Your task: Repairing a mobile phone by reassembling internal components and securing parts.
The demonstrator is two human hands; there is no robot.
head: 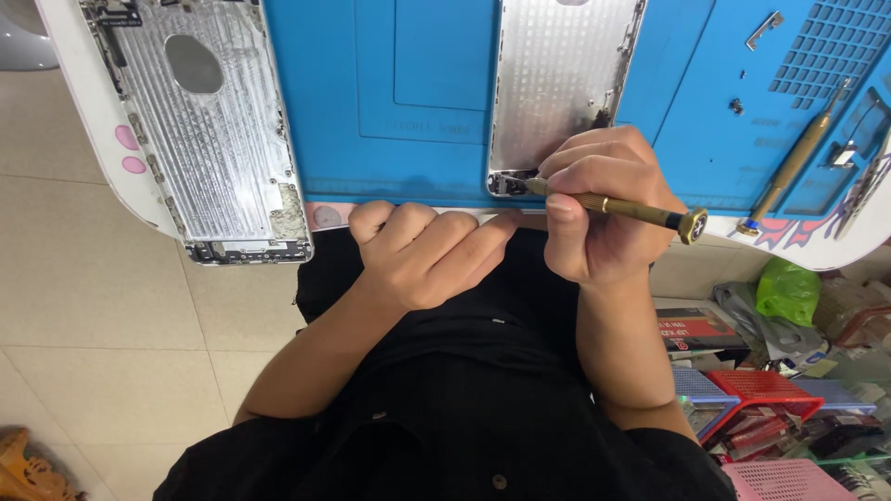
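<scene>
The right hand [599, 199] was closed around a slim brass-coloured precision screwdriver [617, 206], its tip set at the bottom corner of a bare silver metal phone back housing [557, 83] lying on the blue silicone repair mat [408, 93] just beyond the knuckles. The left hand [422, 250] was loosely curled and empty, its fingertips resting at the worktop [102, 139] edge beside the housing's lower rim. For this step, the driver probably needed to stand square in the screw head, with light downward pressure and the left hand steadying the housing. A second brass driver [798, 158] lay off to the right.
</scene>
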